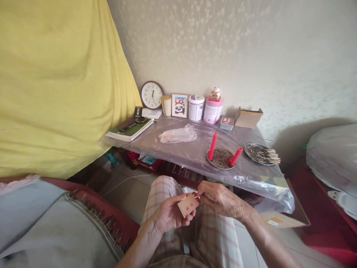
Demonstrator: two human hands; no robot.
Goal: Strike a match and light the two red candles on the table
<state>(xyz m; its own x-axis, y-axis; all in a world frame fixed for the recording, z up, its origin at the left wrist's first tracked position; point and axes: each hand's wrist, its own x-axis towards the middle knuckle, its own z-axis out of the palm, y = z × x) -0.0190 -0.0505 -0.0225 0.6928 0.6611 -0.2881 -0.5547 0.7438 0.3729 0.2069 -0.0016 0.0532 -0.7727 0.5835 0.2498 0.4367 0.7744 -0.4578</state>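
Our left hand (173, 216) grasping a matchbox (187, 206) above our lap (161, 190), our right hand (220, 197) at the matches (198, 200) in its open end, whether gripping one we cannot tell, two candles (213, 146) on a plate (220, 159) at the table's (182, 153) right, a clock (152, 95) far left.

Loose off-white trousers w/ thin pinkish-brown plaid lines (220, 238), soft woven-looking fabric, a bit creased, both legs; L hand (170, 215) & R hand (216, 197) bare, forearms (263, 232) bare too, as far as vis.
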